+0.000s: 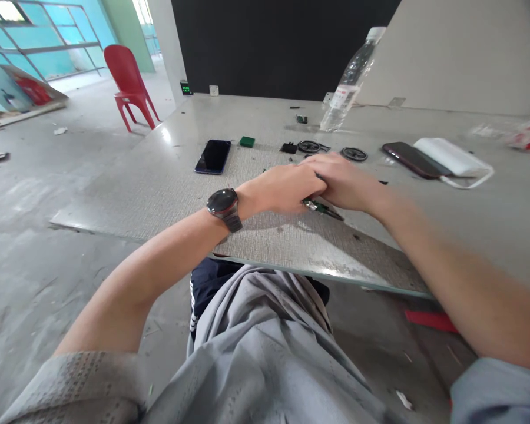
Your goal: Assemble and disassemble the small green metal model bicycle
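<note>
My left hand (285,188), with a dark watch (223,203) on its wrist, meets my right hand (347,184) above the table's front part. Both are closed, fingers curled and overlapping, and the right one is slightly blurred. A small green and black toy piece (320,207) pokes out below them, from the left hand's side. What the right fingers pinch is hidden. Just beyond the hands lie a spoked toy wheel (309,146) with a thin part beside it, a second wheel (354,154) and a small black part (288,148).
On the table (159,194) are a phone (214,156), a green block (247,142), a small green part (301,119), a tilted-looking plastic bottle (350,85), a dark phone (415,159) and a white power bank with cable (453,156). Behind left stands a red chair (128,82).
</note>
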The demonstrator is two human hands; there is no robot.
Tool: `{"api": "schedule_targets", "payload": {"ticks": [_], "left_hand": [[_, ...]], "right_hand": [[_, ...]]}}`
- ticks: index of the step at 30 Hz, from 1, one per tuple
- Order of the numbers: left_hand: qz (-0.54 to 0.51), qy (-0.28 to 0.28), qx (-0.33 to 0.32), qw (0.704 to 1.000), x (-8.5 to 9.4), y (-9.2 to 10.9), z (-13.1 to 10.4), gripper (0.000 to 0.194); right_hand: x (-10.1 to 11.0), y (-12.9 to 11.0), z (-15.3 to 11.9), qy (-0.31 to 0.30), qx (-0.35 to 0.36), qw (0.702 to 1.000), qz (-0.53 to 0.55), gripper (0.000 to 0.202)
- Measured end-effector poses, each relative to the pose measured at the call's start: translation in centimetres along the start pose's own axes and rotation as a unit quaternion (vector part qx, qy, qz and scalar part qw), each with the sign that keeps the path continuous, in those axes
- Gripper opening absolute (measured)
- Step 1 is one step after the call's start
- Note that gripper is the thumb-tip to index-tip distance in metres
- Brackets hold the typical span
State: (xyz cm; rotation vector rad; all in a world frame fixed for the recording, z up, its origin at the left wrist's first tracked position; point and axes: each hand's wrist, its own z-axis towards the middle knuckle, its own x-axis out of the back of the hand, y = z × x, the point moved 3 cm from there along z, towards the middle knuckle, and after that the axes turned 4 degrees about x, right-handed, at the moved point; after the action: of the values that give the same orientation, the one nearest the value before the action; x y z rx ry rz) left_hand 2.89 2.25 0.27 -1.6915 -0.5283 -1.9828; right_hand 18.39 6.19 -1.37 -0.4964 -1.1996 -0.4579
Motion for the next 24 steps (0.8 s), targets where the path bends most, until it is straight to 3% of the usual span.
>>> {"api": "schedule_targets", "payload": {"ticks": [5, 8, 10, 14, 19, 24], "left_hand": [[-0.009, 0.06, 0.038, 0.997, -0.1, -0.8, 0.3, 0.028], [-0.03, 0.093, 0.068, 0.993, -0.1, -1.6, 0.3, 0.036], [-0.041, 0.112, 0.083, 0.989, -0.2, -2.3, 0.3, 0.039], [-0.069, 0.168, 0.069, 0.981, -0.4, -4.2, 0.3, 0.039], [-0.112, 0.167, -0.001, 0.98, -1.1, -6.5, 0.4, 0.022], [-0.13, 0.161, -0.021, 0.978, -1.1, -6.5, 0.4, 0.017]], "right_hand": [[1.1, -0.1, -0.2, 0.078, -0.092, 0.993, 0.019, 0.027], [1.7, 0.0, -0.1, 0.151, -0.131, 0.973, 0.118, 0.044], [1.8, 0.2, -0.1, 0.195, -0.144, 0.944, 0.224, 0.06], [1.5, -0.3, -0.3, 0.164, -0.117, 0.897, 0.394, 0.075], [1.4, -1.1, -0.5, 0.095, -0.07, 0.923, 0.368, 0.07], [0.8, 0.0, -0.4, 0.145, -0.092, 0.925, 0.338, 0.054]]}}
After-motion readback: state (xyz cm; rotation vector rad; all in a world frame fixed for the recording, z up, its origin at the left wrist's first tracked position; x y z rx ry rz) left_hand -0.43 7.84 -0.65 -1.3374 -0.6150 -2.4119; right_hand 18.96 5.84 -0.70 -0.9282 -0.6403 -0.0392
